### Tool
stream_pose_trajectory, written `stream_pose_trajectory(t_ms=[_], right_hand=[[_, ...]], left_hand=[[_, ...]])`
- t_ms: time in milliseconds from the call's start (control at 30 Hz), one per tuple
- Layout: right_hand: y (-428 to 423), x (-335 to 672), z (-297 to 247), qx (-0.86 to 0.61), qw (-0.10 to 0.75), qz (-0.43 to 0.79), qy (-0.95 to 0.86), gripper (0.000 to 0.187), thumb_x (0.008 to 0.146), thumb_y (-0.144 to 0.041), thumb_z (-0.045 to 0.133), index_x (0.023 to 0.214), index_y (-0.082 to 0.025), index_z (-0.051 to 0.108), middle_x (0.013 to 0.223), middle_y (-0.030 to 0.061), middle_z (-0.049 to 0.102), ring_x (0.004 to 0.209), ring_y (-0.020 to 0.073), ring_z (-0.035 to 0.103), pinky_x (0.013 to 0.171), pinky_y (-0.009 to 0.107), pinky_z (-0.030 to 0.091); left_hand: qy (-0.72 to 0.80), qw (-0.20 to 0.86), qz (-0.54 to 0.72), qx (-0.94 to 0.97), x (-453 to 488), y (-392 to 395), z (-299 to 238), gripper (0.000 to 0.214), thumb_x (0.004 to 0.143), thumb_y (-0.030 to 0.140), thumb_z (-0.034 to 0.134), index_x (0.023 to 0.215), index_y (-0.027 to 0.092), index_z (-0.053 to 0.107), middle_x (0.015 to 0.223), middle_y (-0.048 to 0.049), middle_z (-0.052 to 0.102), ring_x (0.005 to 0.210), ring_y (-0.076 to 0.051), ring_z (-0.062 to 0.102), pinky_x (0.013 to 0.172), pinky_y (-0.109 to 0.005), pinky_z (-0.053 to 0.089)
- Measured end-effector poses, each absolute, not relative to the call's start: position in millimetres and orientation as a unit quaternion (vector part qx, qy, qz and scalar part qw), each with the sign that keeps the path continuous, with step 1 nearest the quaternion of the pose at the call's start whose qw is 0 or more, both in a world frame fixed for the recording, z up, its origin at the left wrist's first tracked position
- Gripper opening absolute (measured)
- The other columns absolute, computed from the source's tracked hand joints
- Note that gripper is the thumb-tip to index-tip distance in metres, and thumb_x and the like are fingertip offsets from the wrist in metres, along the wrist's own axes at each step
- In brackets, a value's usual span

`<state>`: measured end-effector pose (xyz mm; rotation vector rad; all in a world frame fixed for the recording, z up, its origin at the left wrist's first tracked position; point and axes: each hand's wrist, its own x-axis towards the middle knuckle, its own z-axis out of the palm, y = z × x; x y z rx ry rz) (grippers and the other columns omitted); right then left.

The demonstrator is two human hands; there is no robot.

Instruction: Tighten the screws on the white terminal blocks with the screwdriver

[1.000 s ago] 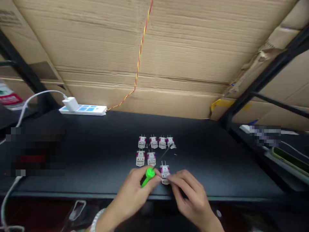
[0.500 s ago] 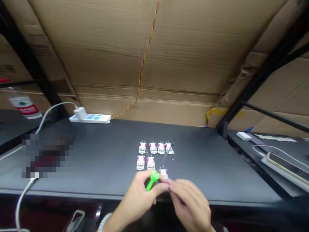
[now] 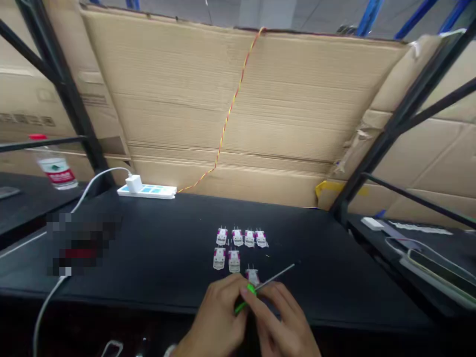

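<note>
A screwdriver with a green handle and a thin metal shaft is in my left hand, whose fingers are closed round the handle. The shaft slants up to the right. My right hand is closed against the left, one fingertip touching the green handle; anything else in its fingers is hidden. Just beyond my fingers lies a white and magenta plug part with two metal pins. Farther off, several similar plug parts lie in two rows, pins pointing away.
A white power strip with a plugged-in charger lies at the back left. A water bottle stands farther left. At the right are a phone and a cable. Cardboard and black frame posts enclose the table.
The screwdriver has swung over, its shaft now lower and farther right. My right fingers have come onto its handle. The camera view has tilted up, showing the top of the cardboard.
</note>
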<state>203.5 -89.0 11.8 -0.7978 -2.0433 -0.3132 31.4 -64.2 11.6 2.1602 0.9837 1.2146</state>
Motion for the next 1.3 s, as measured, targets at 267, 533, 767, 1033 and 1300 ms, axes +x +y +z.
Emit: stream_pose_trajectory(t_ms=[267, 533, 767, 1033, 1300], right_hand=[[-85, 223, 14, -0.388, 0.532, -0.194, -0.727, 0.045, 0.092, -0.002, 0.072, 0.132, -0.023, 0.074, 0.091, 0.0063, 0.071, 0.081, 0.0202, 0.070, 0.074, 0.033, 0.063], [-63, 260, 16, -0.446, 0.670, -0.077, -0.588, 0.018, 0.101, -0.025, 0.069, 0.118, -0.020, 0.072, 0.095, 0.0059, 0.075, 0.069, 0.0175, 0.071, 0.063, 0.032, 0.060], [-63, 258, 27, -0.427, 0.670, -0.015, -0.608, 0.019, 0.103, -0.031, 0.066, 0.118, -0.024, 0.076, 0.103, 0.0070, 0.067, 0.086, 0.0207, 0.068, 0.074, 0.037, 0.057], [-64, 258, 28, -0.418, 0.708, 0.008, -0.569, 0.011, 0.099, -0.023, 0.069, 0.105, -0.021, 0.078, 0.105, 0.0076, 0.067, 0.086, 0.0198, 0.067, 0.071, 0.034, 0.057], [-65, 256, 35, -0.389, 0.703, 0.039, -0.594, 0.012, 0.099, -0.019, 0.069, 0.104, -0.022, 0.078, 0.103, 0.0061, 0.066, 0.093, 0.0186, 0.068, 0.075, 0.030, 0.057]], left_hand=[[0.416, 0.288, 0.421, 0.752, 27, -59, 18, 0.022, 0.084, 0.007, 0.062, 0.086, 0.021, 0.079, 0.086, -0.0039, 0.081, 0.081, -0.023, 0.075, 0.078, -0.030, 0.054], [0.402, 0.371, 0.411, 0.729, 28, -45, 12, 0.019, 0.097, 0.017, 0.066, 0.087, 0.022, 0.082, 0.089, -0.0027, 0.084, 0.084, -0.020, 0.077, 0.086, -0.029, 0.058], [0.351, 0.264, 0.419, 0.795, 26, -36, 1, 0.020, 0.098, 0.013, 0.065, 0.086, 0.021, 0.079, 0.098, -0.0063, 0.075, 0.096, -0.022, 0.072, 0.088, -0.032, 0.059], [0.368, 0.232, 0.368, 0.821, 22, -34, -4, 0.019, 0.097, 0.014, 0.067, 0.087, 0.024, 0.079, 0.115, -0.0074, 0.075, 0.110, -0.026, 0.073, 0.098, -0.040, 0.062], [0.363, 0.221, 0.354, 0.833, 21, -34, -9, 0.020, 0.100, 0.014, 0.062, 0.091, 0.023, 0.077, 0.131, -0.0089, 0.077, 0.123, -0.027, 0.075, 0.105, -0.043, 0.063]])
